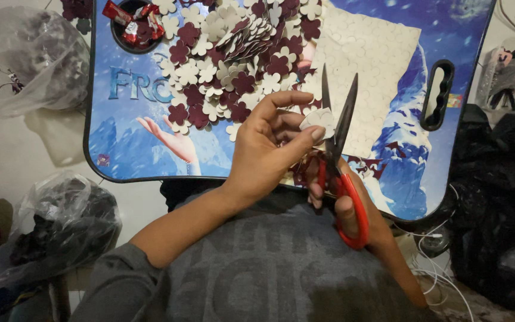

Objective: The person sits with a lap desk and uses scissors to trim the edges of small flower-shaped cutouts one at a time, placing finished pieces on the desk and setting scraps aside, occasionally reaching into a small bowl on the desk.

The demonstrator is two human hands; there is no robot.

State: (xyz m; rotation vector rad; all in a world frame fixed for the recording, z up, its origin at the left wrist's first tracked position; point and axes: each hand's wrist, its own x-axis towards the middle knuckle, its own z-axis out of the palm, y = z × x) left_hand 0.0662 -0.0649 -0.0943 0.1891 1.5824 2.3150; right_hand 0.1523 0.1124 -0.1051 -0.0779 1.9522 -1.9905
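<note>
My left hand [272, 140] pinches a small cream foam flower cut-out [319, 118] between thumb and fingers, held above the near edge of the blue lap table [120, 149]. My right hand [353, 209] grips red-handled scissors [342, 155], blades parted and pointing up on either side of the cut-out. A heap of cream and maroon foam flowers [227, 65] covers the table's far middle. A cream foam sheet [377, 65], marked with flower outlines, lies to the right of the heap.
A round cup hole [133, 24] at the table's top left holds red wrappers. Clear plastic bags lie at left [28, 59] and lower left [55, 226]. Black bags [496, 197] and white cables [448, 274] are at right.
</note>
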